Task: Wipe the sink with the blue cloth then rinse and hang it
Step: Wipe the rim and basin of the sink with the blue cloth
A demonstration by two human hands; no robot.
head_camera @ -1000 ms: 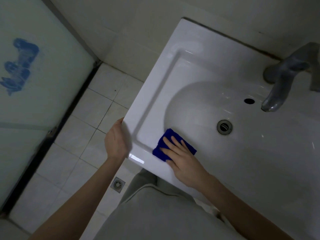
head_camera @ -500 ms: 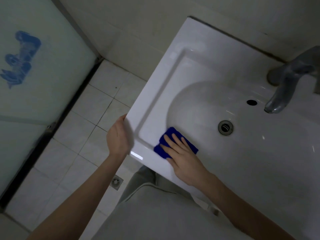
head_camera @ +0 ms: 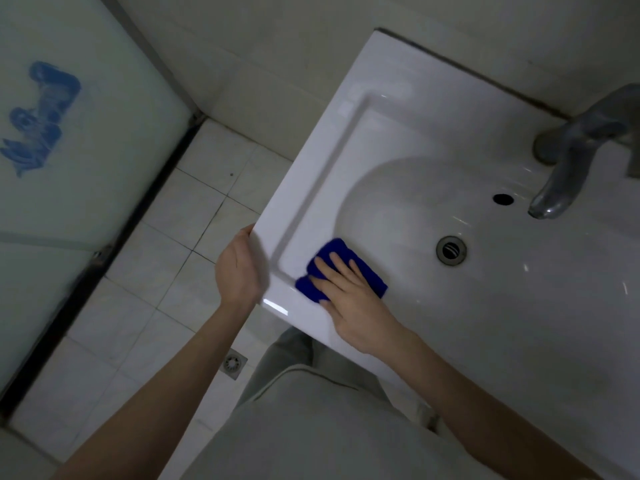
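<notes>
Head view: right hand (head_camera: 356, 306) presses the blue cloth (head_camera: 337, 249) flat-fingered (no clench) at nine o'clock of the drain (head_camera: 451, 250); left hand (head_camera: 237, 271) grasps the sink (head_camera: 311, 168) rim, further toward nine.

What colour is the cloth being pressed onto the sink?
Deep blue; the cloth shows best in the head view, under the right hand.
</notes>
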